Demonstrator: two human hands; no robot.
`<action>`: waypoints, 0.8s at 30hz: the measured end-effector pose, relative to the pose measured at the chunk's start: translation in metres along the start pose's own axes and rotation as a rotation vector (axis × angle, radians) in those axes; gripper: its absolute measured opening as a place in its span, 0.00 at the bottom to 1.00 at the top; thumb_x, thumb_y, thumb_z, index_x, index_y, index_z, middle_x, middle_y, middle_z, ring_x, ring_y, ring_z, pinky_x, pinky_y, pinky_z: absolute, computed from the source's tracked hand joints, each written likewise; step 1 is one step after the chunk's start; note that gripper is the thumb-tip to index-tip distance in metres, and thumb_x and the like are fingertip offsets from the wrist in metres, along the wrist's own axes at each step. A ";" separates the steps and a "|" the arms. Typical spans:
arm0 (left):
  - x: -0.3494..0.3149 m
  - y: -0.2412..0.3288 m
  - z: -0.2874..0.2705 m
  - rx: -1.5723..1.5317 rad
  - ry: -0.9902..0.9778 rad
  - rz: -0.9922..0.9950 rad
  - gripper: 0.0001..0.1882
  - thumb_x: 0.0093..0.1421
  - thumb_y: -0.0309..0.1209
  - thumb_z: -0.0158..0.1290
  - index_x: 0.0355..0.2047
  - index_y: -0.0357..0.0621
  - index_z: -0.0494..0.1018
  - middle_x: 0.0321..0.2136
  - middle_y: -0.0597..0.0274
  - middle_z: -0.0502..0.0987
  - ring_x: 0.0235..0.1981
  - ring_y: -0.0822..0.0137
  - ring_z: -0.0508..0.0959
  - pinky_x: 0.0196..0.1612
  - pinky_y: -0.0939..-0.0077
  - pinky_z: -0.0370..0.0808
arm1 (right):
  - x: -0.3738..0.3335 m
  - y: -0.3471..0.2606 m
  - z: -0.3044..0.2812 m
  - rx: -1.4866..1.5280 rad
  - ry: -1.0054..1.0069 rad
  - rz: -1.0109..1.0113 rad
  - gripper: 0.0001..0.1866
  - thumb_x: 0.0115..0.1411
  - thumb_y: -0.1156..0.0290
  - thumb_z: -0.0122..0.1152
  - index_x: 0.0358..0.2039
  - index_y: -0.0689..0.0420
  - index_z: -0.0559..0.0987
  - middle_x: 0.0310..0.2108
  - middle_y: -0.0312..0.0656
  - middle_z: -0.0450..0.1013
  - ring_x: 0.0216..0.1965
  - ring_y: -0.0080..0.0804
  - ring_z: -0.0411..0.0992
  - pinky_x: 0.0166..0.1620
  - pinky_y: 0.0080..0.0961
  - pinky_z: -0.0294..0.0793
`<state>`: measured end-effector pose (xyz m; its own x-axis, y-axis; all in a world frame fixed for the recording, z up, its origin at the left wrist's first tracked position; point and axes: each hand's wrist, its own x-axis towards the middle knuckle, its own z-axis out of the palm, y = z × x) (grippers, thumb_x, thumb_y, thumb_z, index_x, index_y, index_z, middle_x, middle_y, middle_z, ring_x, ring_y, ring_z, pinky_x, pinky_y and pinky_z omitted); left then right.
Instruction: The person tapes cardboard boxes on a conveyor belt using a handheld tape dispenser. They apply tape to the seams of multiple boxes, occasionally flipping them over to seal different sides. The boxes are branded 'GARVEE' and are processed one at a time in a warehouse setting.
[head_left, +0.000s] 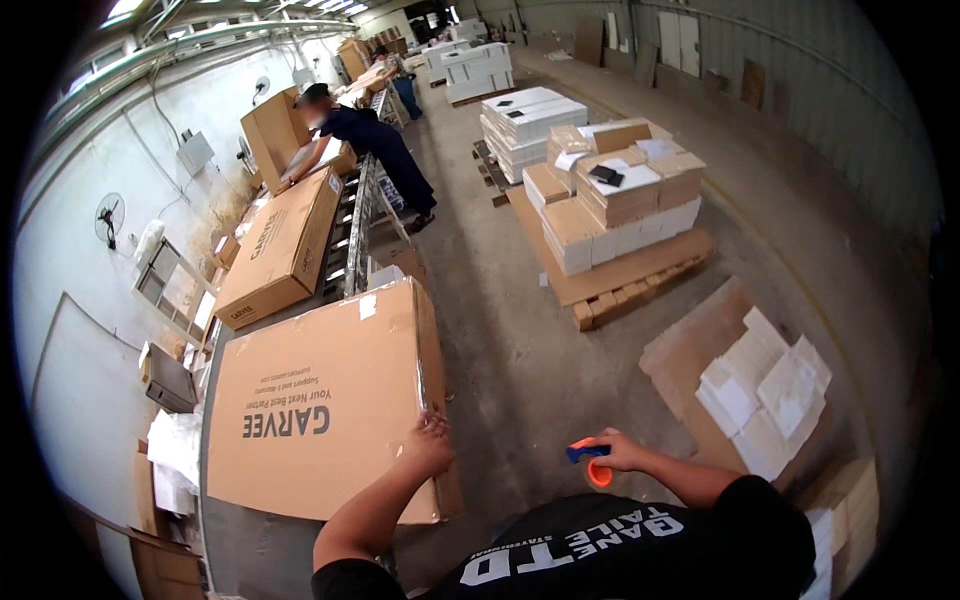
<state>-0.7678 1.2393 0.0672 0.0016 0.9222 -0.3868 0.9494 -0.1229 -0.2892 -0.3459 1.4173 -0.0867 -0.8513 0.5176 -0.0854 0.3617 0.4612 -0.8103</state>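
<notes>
A large flat cardboard box (290, 400) with dark print lies in front of me on the left. Clear tape runs along its right edge, and a small white label sits near its far right corner. My left hand (428, 442) rests at that right edge, its fingers bent and closed against the cardboard. Out to the right, apart from the box, my right hand (622, 450) grips a blue and orange tape dispenser (590, 455). An orange ring shows below my fingers.
Ahead, a second long box (280, 245) lies on the roller conveyor (352, 240), where a co-worker (370, 150) in dark clothes leans over. On the right stand a loaded pallet (630, 290) and white packs (765, 390) on cardboard. A wall fan (110, 218) hangs at left.
</notes>
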 end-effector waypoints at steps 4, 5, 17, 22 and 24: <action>0.081 -0.059 0.027 0.090 0.143 -0.187 0.43 0.61 0.48 0.53 0.68 0.27 0.60 0.71 0.44 0.60 0.76 0.52 0.51 0.77 0.49 0.42 | 0.040 0.031 -0.046 0.035 0.254 0.210 0.28 0.50 0.60 0.71 0.54 0.50 0.84 0.42 0.49 0.75 0.47 0.45 0.74 0.56 0.36 0.74; 0.097 -0.074 0.007 0.059 0.133 -0.180 0.45 0.62 0.49 0.52 0.69 0.27 0.58 0.72 0.44 0.58 0.77 0.52 0.50 0.77 0.50 0.42 | 0.057 0.040 -0.053 0.051 0.269 0.215 0.28 0.49 0.60 0.71 0.54 0.50 0.84 0.42 0.50 0.75 0.46 0.46 0.74 0.55 0.36 0.74; 0.303 -0.336 -0.043 -0.525 0.030 -0.396 0.47 0.67 0.64 0.43 0.74 0.43 0.54 0.74 0.51 0.56 0.75 0.52 0.53 0.76 0.52 0.47 | 0.285 0.074 -0.133 0.153 0.301 0.376 0.26 0.48 0.65 0.69 0.51 0.52 0.86 0.41 0.54 0.78 0.46 0.46 0.76 0.53 0.36 0.75; 0.339 -0.399 0.034 -1.039 -0.277 -0.388 0.37 0.66 0.64 0.47 0.55 0.43 0.79 0.55 0.44 0.79 0.59 0.46 0.76 0.64 0.57 0.69 | 0.369 0.122 -0.190 0.096 0.496 0.417 0.25 0.48 0.68 0.67 0.50 0.56 0.85 0.42 0.54 0.78 0.47 0.47 0.76 0.54 0.36 0.75; 0.344 -0.400 0.043 -1.087 -0.317 -0.370 0.35 0.64 0.63 0.51 0.52 0.45 0.82 0.52 0.44 0.81 0.56 0.46 0.78 0.63 0.59 0.70 | 0.412 0.145 -0.208 -0.041 0.607 0.407 0.26 0.49 0.68 0.67 0.51 0.59 0.84 0.43 0.52 0.79 0.46 0.43 0.77 0.54 0.33 0.75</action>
<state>-1.1610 1.5898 0.0120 -0.2611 0.6856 -0.6796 0.6445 0.6479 0.4060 -0.5654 1.8479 -0.1185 -0.2899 0.9566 -0.0293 0.6285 0.1672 -0.7596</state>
